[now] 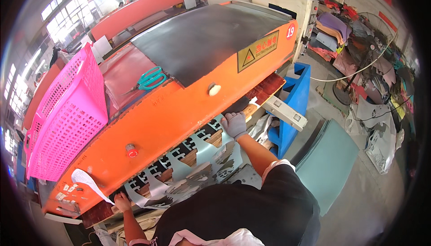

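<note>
R hand (235, 125), in a grey glove, ctr-right of frame: fingers curled at upper R end of the pale green cut-out sheet (204, 155), close under the orange machine (179, 116); can't tell if it's actually gripping. L hand (121, 202), lower left, fingers bent, partly closed, by the sheet's L end; fingertips unclear, so can't tell what, if anything, it holds. Sheet lies btwn the hands, lower ctr, along the machine's front edge, w/ dark shapes and wood showing thru its gaps. White strip (90, 184) on machine front, tip just beside L hand. On top of machine: teal scissors (151, 79), upper ctr-left. Pink basket (67, 115) at left; stack of grey-green sheets (330, 165) lower right.
</note>
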`<state>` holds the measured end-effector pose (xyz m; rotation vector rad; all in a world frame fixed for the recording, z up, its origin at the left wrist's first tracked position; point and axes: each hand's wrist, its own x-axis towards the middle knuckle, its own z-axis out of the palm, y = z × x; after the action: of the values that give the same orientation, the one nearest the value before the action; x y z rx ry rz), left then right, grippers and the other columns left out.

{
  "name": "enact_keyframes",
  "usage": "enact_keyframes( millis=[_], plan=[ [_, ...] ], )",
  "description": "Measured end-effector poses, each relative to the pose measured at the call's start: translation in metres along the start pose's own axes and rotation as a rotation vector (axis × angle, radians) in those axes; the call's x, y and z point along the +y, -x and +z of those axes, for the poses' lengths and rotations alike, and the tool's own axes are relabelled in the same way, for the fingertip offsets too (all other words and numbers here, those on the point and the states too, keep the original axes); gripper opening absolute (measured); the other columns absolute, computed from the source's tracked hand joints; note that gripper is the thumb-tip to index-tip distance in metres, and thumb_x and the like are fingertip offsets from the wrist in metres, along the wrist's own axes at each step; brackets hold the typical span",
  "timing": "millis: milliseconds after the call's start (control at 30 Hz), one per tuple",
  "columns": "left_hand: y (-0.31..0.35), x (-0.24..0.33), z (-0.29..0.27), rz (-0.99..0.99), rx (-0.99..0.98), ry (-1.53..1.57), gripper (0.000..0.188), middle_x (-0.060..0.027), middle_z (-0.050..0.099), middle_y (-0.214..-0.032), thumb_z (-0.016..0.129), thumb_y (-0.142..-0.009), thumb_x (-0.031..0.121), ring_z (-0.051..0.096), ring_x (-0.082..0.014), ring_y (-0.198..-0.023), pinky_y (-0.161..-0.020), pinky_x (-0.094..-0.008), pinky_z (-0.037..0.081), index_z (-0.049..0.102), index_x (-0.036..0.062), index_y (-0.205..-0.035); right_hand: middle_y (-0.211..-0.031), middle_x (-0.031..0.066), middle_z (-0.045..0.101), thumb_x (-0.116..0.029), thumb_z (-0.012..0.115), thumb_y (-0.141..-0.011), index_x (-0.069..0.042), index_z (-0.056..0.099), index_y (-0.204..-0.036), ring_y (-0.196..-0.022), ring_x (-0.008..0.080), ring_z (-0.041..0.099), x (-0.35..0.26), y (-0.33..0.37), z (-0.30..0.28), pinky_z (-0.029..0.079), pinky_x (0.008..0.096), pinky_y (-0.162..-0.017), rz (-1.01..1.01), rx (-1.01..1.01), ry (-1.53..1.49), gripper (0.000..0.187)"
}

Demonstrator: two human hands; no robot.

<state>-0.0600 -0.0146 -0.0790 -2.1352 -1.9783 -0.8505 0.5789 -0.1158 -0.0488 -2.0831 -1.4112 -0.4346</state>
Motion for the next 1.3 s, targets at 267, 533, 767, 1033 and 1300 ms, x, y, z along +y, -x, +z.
enact_keyframes(
  millis=[267, 533, 767, 1033, 1300],
  plan=[
    [-0.009, -0.007, -0.005, 0.135, -0.055, -0.105, 0.033, -0.0222, 0.059, -0.079, 0.047, -0.089, 0.024, 0.055, -0.0410, -0.081, -0.076, -0.0498, 0.044, 0.058, -0.0010, -0.070, -0.081, 0.0173, 0.065, -0.044, 0.052, -0.083, -0.006, 0.062, -0.078, -0.079, 0.0356, 0.063, 0.006, -0.011, -0.023, 0.047, 0.0468, -0.072, 0.001, -0.208, -0.109, 0.039],
    [0.026, 0.042, -0.032, 0.074, -0.010, -0.153, 0.028, -0.0181, 0.059, -0.072, 0.057, -0.082, 0.023, 0.058, -0.0358, -0.077, -0.072, -0.0464, 0.047, 0.059, 0.0030, -0.063, -0.078, 0.0196, 0.064, -0.037, 0.058, -0.084, -0.003, 0.061, -0.086, -0.075, 0.0395, 0.061, 0.018, 0.013, -0.060, 0.045, 0.0488, -0.068, 0.053, -0.114, -0.125, 0.034],
    [0.018, 0.081, -0.064, 0.057, -0.110, -0.050, 0.027, -0.0113, 0.058, -0.068, 0.059, -0.079, 0.024, 0.058, -0.0314, -0.071, -0.066, -0.0434, 0.047, 0.058, 0.0065, -0.059, -0.074, 0.0196, 0.064, -0.030, 0.055, -0.081, -0.003, 0.064, -0.084, -0.071, 0.0381, 0.061, 0.012, 0.019, -0.058, 0.045, 0.0461, -0.064, 0.279, 0.010, -0.110, 0.028],
    [0.019, 0.078, -0.067, 0.097, -0.022, 0.083, 0.028, -0.0072, 0.051, -0.062, 0.063, -0.074, 0.021, 0.054, -0.0282, -0.063, -0.057, -0.0425, 0.044, 0.052, 0.0086, -0.052, -0.103, 0.0207, 0.060, -0.033, 0.062, -0.081, 0.002, 0.054, -0.110, -0.095, 0.0377, 0.057, -0.027, -0.009, -0.057, 0.046, 0.0451, -0.081, 0.155, 0.075, 0.266, 0.047],
    [0.024, 0.086, -0.067, -0.027, -0.173, 0.269, 0.027, -0.0058, 0.052, -0.064, 0.062, -0.078, 0.022, 0.057, -0.0280, -0.065, -0.057, -0.0430, 0.045, 0.051, 0.0088, -0.057, -0.109, 0.0207, 0.053, -0.039, 0.072, -0.073, 0.003, 0.047, -0.117, -0.104, 0.0364, 0.050, -0.307, -0.059, 0.055, 0.039, 0.0435, -0.092, -0.401, -0.210, -0.556, 0.066]
  ],
)
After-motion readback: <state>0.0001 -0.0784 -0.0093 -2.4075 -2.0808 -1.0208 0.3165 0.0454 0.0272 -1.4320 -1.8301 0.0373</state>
